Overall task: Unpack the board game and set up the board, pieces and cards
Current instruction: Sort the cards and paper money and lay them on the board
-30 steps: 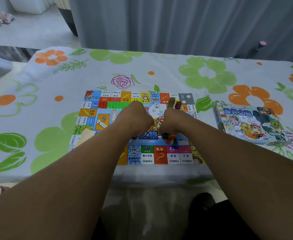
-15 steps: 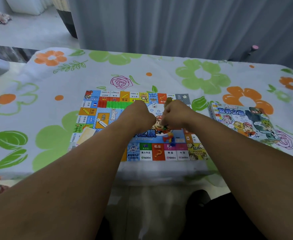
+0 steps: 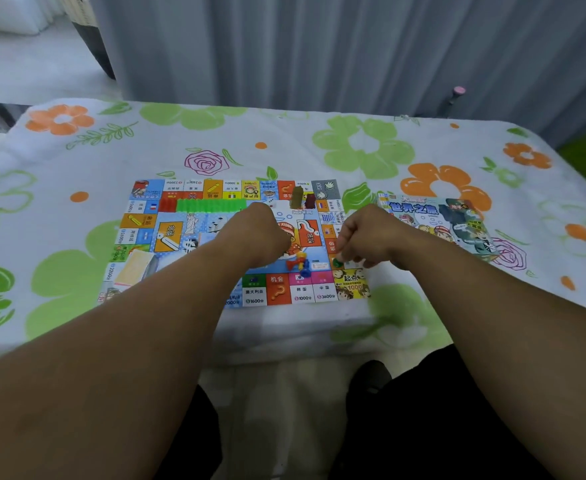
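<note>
The colourful game board (image 3: 153,237) lies flat on the flowered cloth. My right hand (image 3: 367,237) pinches a small green pawn (image 3: 337,262) just above the board's near right corner square. My left hand (image 3: 260,233) is curled over the board's middle; what its fingers hold is hidden. Red, yellow and blue pawns (image 3: 300,265) lie loose between my hands. A row of green houses (image 3: 211,204) and red ones (image 3: 167,204) stands along the far side. A dark yellow piece (image 3: 296,197) and a dark red piece (image 3: 309,201) stand near the far right corner.
The game box (image 3: 437,225) lies to the right of the board. A pale card stack (image 3: 135,266) rests on the board's left part. A white die (image 3: 270,203) sits by the houses. Grey curtains hang behind the table (image 3: 457,161).
My right hand has moved away from the left, right and toward me, carrying the green pawn to the near right corner. The left hand has stayed over the board's middle.
</note>
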The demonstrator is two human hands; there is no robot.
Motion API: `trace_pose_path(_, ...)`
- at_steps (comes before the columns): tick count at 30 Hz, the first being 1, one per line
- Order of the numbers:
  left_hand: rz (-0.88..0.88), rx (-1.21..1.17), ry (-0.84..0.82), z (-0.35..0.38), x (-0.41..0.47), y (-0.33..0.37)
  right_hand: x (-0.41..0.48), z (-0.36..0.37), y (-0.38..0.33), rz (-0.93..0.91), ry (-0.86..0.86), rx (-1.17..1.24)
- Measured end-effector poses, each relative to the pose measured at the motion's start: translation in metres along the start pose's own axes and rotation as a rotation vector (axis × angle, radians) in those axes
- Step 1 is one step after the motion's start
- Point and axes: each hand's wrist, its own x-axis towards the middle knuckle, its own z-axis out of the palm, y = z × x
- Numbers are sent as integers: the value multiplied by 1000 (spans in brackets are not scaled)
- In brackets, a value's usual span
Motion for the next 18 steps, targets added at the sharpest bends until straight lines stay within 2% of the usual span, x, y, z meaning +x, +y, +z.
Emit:
trace_pose_path(6, 4, 12, -25, 8, 0, 7, 8, 4, 10, -4, -61, -142)
trace_pose_path(18, -8, -2, -93, 9, 3, 11, 14, 10, 14, -12, -132, -210)
